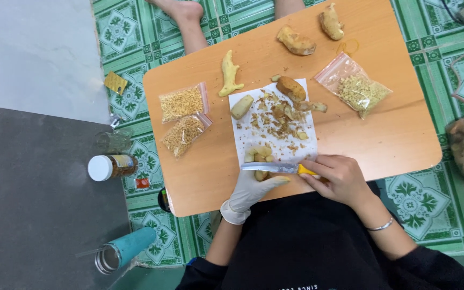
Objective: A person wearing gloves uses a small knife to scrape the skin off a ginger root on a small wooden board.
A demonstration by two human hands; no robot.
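Observation:
My right hand (339, 180) grips the yellow handle of a small knife (272, 167), its blade lying flat across the near edge of a white paper sheet (243, 139). My gloved left hand (251, 190) pinches a piece of ginger (261, 175) just under the blade. Cut ginger pieces (259, 154) lie beside the blade on the sheet. Peel scraps (277, 115) cover the sheet's middle, with a peeled chunk (241, 107) and an unpeeled piece (290, 88) at its far end.
On the low wooden table (393, 134) lie a peeled ginger root (230, 75), two more roots (296, 42) (331, 22) and three zip bags of chopped ginger (181, 103) (183, 134) (356, 88). A jar (111, 167) and blue bottle (127, 248) stand on the floor at left. Another person's foot (181, 11) is beyond.

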